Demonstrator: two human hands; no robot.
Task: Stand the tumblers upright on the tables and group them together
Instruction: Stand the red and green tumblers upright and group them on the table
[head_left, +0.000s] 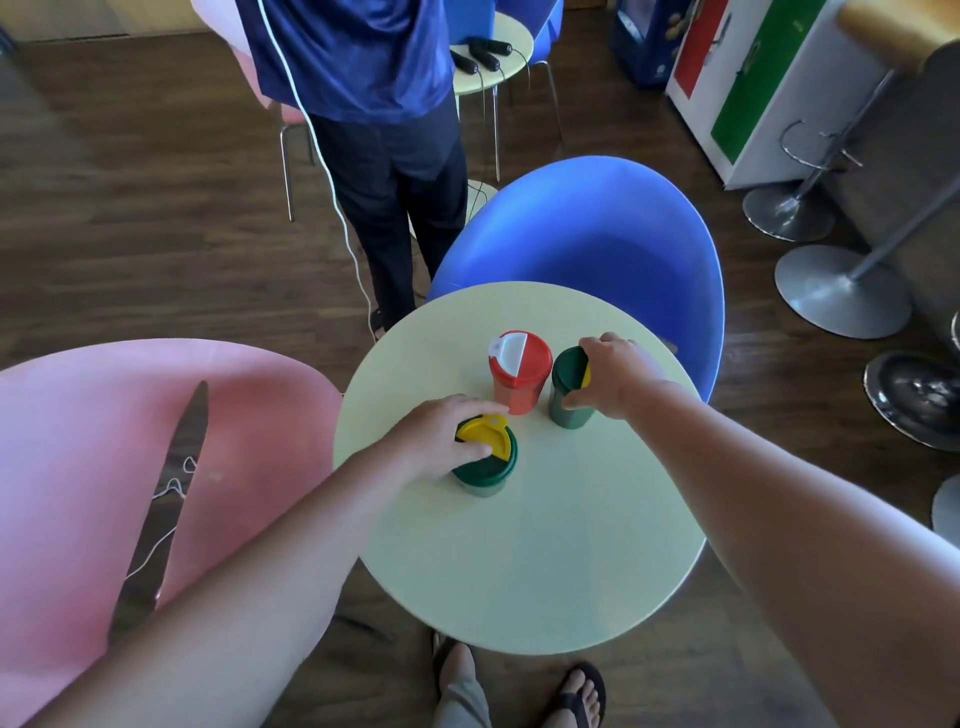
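Under both hands (441, 436), tumbler lids (493, 441) partly hidden.

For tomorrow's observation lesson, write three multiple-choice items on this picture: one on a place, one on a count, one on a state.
1. Where does the red tumbler stand?
A. On the pink chair
B. On the round table
C. On the floor

2. How many tumblers are on the table?
A. Two
B. Three
C. Five

3. How do the tumblers stand?
A. All upright
B. All on their sides
C. One upside down

Answers:
1 B: it stands on the tabletop, between the two green ones.
2 B: one red, plus a green tumbler under each hand, left hand and right hand.
3 A: every lid faces up.
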